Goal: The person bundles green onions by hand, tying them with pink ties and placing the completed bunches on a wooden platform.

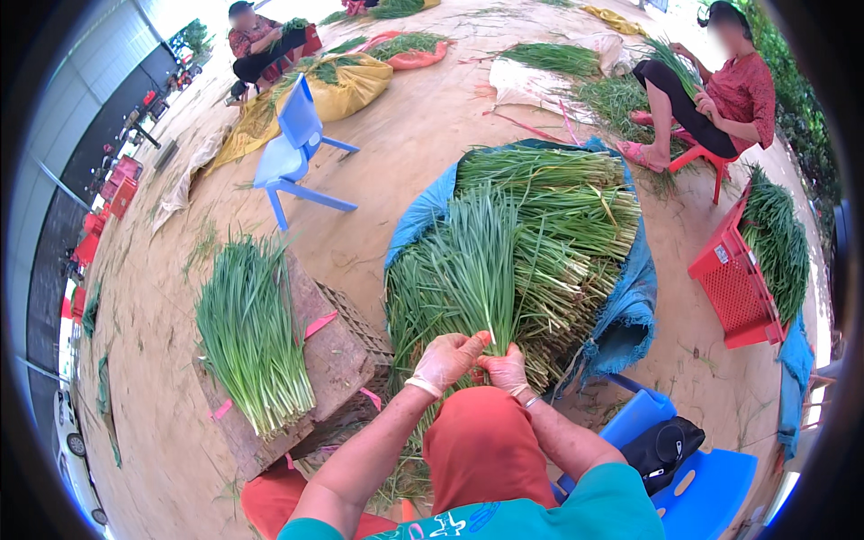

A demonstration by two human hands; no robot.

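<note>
My right hand (506,372), in a thin translucent glove, grips the lower end of a bunch of long green chive-like stalks (480,250). Their leaves fan out away from me. Beside it my left hand (444,361), gloved too, has its thumb and fingers closed at the base of the same bunch, next to a pale stalk. The fingertips are partly hidden. Under the bunch lies a large heap of stalks (574,223) on a blue woven sheet (624,304), roots towards the right. To my left a neat pile of stalks (256,337) rests on a worn board (337,364).
A plastic crate (347,317) supports the board. Beyond stands a blue chair (290,152). At right are a red crate (736,277) full of greens, and a blue chair (709,493) with a black bag (661,449). Two seated people (736,94) (260,44) handle greens farther off.
</note>
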